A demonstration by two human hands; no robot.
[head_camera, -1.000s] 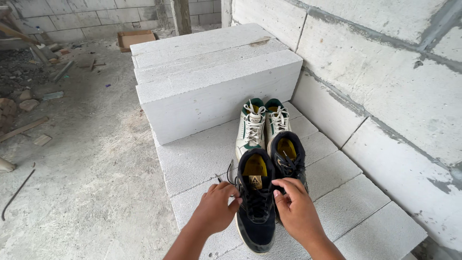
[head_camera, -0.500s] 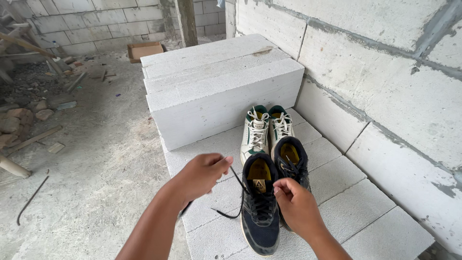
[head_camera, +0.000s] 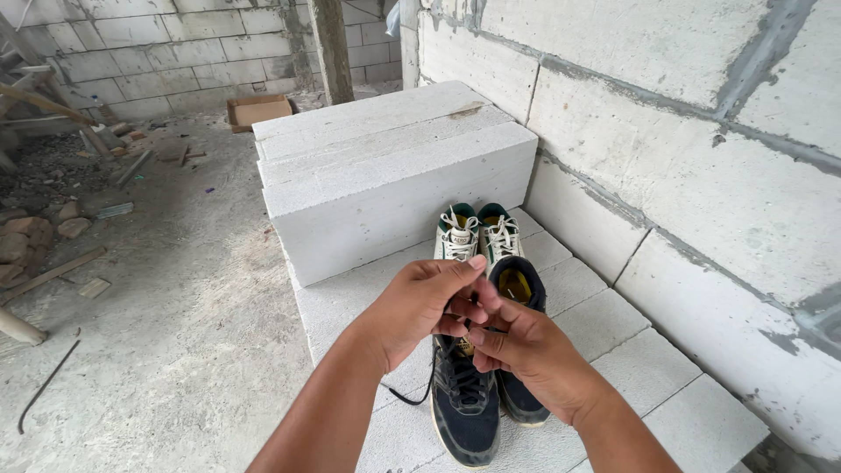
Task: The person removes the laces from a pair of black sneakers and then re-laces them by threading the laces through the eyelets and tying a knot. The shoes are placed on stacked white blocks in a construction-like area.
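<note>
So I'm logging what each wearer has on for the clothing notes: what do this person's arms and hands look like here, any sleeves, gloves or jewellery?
Both forearms enter from the bottom edge and are bare as far as the picture shows: no sleeve or cuff is in view. The left hand and the right hand wear no gloves. No watch, bracelet or strap shows at either wrist, and no ring can be made out on the visible fingers.

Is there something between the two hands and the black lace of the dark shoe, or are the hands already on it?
Nothing visible stands between them. The left hand and right hand meet directly over the nearer dark shoe and pinch its black lace, whose loose end trails onto the block beside the shoe. The white pair sits behind, clear of the hands.
</note>
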